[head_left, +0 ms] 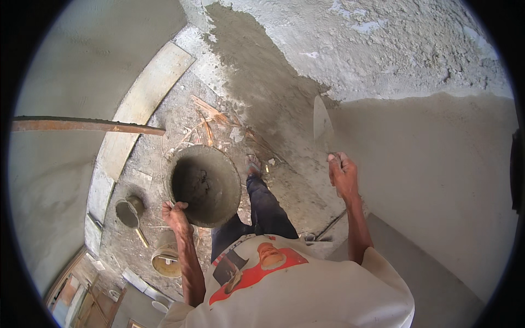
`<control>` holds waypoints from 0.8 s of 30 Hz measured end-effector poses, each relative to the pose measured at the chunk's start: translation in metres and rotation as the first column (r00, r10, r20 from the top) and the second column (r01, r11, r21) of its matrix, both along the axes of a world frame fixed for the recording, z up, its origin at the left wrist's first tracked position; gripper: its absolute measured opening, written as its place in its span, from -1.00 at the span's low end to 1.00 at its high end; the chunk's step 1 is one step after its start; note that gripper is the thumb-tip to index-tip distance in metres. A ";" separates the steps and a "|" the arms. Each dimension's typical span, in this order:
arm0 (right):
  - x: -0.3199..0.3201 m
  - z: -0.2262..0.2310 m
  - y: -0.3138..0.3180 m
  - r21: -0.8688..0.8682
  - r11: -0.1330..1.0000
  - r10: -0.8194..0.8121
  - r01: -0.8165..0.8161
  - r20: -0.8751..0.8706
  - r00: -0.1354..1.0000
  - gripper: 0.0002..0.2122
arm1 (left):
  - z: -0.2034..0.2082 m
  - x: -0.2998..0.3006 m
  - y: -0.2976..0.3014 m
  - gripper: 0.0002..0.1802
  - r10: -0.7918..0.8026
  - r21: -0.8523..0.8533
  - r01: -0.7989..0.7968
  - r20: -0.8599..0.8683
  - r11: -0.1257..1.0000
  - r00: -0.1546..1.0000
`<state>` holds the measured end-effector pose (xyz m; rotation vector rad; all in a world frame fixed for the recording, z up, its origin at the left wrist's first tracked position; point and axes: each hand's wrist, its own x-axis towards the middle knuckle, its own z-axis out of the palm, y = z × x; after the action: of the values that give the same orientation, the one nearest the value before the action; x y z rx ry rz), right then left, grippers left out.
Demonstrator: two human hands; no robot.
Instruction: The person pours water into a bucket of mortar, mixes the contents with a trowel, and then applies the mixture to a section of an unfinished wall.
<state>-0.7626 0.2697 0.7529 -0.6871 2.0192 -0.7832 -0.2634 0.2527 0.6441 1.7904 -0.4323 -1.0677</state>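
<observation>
My left hand grips the rim of a round, mortar-crusted bucket, thumb over the edge. Dark wet mortar lies in its bottom. My right hand is closed around the handle of a pointed trowel, its blade turned up toward the wall. No lump of mortar shows on the blade. Beyond the trowel is the wall: a smooth grey plastered part low down, a rough pale part above it, and a darker damp patch at its left.
A small mortar-caked pot with a handle and a yellowish bucket stand on the floor at left. Wood splinters litter the ground ahead. A long wooden bar juts in from the left, above pale boards along the wall.
</observation>
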 end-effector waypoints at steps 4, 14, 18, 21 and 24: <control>0.080 -0.016 0.037 -0.019 0.905 0.394 -0.425 -0.337 0.855 -0.69 | 0.056 -0.053 -0.049 -0.57 -0.241 -0.092 0.241 0.009 0.966 0.970; 0.222 -0.015 -0.021 0.044 0.894 0.365 -0.446 -0.648 0.668 -0.75 | 0.179 -0.076 -0.118 -0.63 -0.696 -0.316 0.733 0.242 0.603 0.676; 0.238 -0.021 -0.028 -0.280 0.839 0.197 -0.466 -0.642 0.741 -0.78 | 0.208 -0.060 -0.134 -0.63 -0.763 -0.438 0.816 0.351 0.378 0.542; 0.254 -0.003 -0.034 -0.317 0.778 0.311 -0.543 -0.556 0.771 -0.78 | 0.220 -0.046 -0.150 -0.62 -0.766 -0.491 0.821 0.394 0.292 0.508; 0.278 0.010 -0.034 -0.189 0.714 0.501 -0.675 -0.536 0.680 -0.73 | 0.227 -0.036 -0.159 -0.60 -0.753 -0.510 0.812 0.407 0.283 0.517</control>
<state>-0.4851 0.2354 0.7631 -1.8076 1.8318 -0.6340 -0.2991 0.0939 0.8706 0.8846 -1.6903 -1.2415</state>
